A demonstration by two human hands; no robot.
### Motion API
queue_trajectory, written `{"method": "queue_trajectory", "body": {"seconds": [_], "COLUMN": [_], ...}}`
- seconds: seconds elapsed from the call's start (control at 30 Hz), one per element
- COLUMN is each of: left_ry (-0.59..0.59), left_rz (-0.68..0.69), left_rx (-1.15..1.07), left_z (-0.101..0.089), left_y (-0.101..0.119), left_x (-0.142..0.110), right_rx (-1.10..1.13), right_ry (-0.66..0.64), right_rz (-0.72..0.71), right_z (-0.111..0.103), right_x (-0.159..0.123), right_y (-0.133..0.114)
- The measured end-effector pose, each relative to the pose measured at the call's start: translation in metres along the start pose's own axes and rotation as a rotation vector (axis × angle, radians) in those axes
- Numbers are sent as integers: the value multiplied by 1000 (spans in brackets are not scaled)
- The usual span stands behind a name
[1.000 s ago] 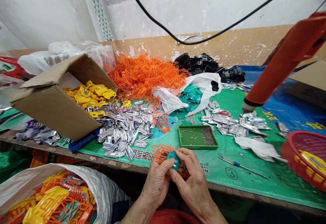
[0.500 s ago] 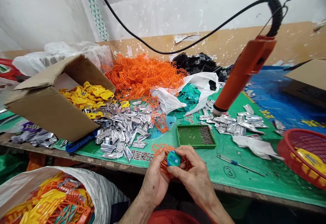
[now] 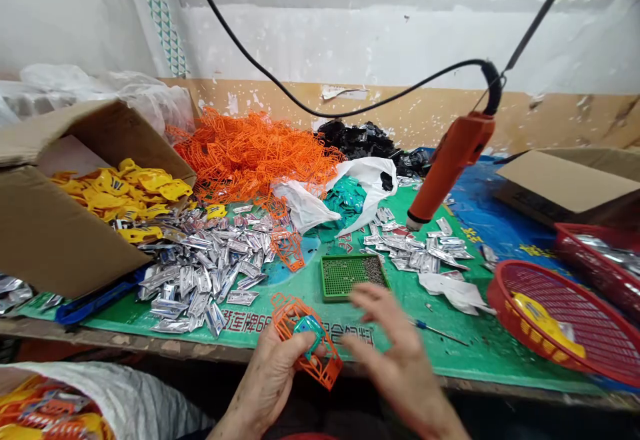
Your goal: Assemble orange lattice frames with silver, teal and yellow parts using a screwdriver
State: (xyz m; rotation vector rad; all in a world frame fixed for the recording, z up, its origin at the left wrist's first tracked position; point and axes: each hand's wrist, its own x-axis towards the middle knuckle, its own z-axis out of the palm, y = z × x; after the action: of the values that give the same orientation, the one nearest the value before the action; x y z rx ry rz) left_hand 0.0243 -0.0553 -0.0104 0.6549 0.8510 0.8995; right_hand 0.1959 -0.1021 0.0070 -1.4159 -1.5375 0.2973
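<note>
On the head feed I see both hands apart, just above the near edge of the worktop point(image 3: 480, 360). The left hand point(image 3: 267, 377) is closed around an orange plastic frame point(image 3: 325, 368), with a teal piece point(image 3: 307, 329) sitting among its bars. The frame's long axis runs slantwise, from up and left down to the right, and it sits at that hand's fingers. The right hand point(image 3: 400, 353) is blurred, its fingers spread and holding nothing, just to the right of the frame and not touching it, so the left is the nearer hand. Ahead of the hands sits a green tray point(image 3: 350, 279) of small beads, and beyond it an orange tool point(image 3: 450, 167) hangs from a black cable point(image 3: 350, 112). To the left lie silver packets point(image 3: 200, 273) beside a cardboard box point(image 3: 75, 240) of yellow parts point(image 3: 120, 190). To the right are a small screwdriver point(image 3: 437, 333) and a red basket point(image 3: 493, 293).
</note>
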Motion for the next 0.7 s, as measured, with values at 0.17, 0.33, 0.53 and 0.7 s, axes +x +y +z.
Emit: {"method": "queue_trajectory", "body": {"seconds": [0.17,0.33,0.53,0.7], "left_ry": [-12,-45,-36,-58], "left_rz": [-46,-61,-90,-82], "left_rx": [38,71,135,165], "left_z": [-2,2,0,1], "left_y": [1,2,11,13], "left_x": [2,3,1,7], "right_rx": [-393,-39,366,513], "right_ry": [878,695,458,221], "right_rz": [148,237,282,370], "right_z": [-90,-127,-113,-79], "right_x": [60,131,175,169], "right_y": [42,61,45,19]}}
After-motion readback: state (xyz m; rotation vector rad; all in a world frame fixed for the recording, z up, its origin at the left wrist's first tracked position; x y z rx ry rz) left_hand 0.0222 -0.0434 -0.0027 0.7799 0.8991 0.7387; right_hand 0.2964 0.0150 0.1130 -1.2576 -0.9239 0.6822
